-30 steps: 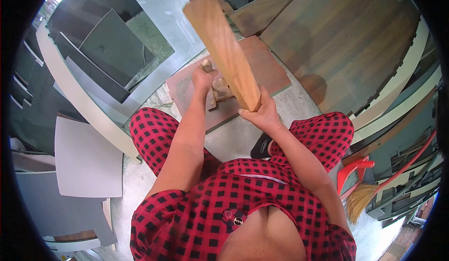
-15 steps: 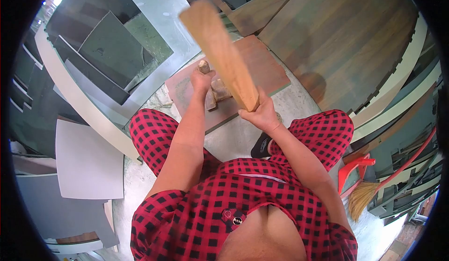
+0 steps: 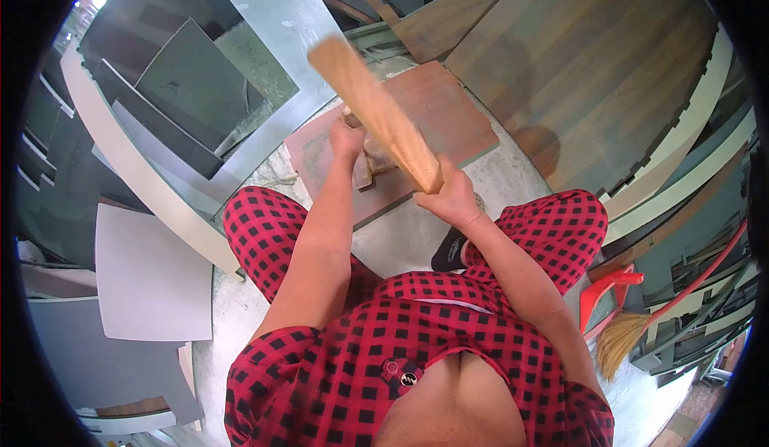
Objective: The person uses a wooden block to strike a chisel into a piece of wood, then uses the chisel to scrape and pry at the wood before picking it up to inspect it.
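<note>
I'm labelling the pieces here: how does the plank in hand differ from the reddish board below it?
The plank is long and narrow; the board is much wider. The plank is pale yellow-brown; the board is dull reddish. The plank is raised in the right hand; the board lies flat on the floor.

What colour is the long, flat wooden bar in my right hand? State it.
Light orange-brown; the long, flat wooden bar shows best in the head view.
</note>
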A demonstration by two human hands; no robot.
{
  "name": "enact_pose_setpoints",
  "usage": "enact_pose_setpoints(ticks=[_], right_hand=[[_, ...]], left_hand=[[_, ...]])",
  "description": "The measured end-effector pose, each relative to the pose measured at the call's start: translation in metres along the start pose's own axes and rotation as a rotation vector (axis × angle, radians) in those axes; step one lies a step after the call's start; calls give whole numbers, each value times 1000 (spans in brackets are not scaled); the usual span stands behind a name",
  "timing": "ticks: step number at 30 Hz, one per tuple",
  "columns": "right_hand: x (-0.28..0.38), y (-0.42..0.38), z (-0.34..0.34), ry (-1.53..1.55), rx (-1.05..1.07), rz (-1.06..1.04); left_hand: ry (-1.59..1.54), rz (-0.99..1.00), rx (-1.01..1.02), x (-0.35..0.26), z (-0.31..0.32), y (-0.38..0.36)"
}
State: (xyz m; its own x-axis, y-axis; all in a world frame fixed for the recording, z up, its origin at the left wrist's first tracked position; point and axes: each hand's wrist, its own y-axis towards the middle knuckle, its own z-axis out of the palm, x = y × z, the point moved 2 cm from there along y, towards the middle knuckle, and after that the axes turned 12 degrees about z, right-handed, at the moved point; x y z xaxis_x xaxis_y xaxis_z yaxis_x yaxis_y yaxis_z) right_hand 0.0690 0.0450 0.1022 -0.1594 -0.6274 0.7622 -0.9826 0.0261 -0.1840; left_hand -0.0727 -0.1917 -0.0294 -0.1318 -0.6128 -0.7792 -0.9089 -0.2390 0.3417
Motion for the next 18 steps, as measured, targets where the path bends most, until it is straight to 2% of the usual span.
enact_pose_setpoints(ticks=[1, 3, 4, 7, 9, 11, 13, 15, 16, 18], right_hand=[[-2, 4, -2, -1, -3, -2], [-7, 10, 1, -247, 224, 122], [-6, 11, -1, -247, 218, 119], [-3, 1, -3, -78, 248, 90], [4, -1, -7, 243, 177, -17], [-1, 1, 1, 325, 116, -42], [0, 1, 0, 410, 50, -69], [-1, 3, -4, -212, 84, 113], [-7, 5, -2, -211, 81, 116], [-20, 9, 9, -131, 188, 160]], left_hand=[[-11, -3, 1, 4, 3, 1], [-98, -18, -39, 6, 3, -4], [-183, -30, -84, 4, 1, -2], [-25, -24, -18, -6, -4, -4], [-73, -28, -9, -14, -5, -6], [-123, -28, -4, -19, -7, -6], [-10, -79, 39, -15, -7, -5], [-89, -60, 5, -10, -3, -3], [-167, -51, -27, -4, 0, -5], [-133, -74, -21, 5, 2, -3]])
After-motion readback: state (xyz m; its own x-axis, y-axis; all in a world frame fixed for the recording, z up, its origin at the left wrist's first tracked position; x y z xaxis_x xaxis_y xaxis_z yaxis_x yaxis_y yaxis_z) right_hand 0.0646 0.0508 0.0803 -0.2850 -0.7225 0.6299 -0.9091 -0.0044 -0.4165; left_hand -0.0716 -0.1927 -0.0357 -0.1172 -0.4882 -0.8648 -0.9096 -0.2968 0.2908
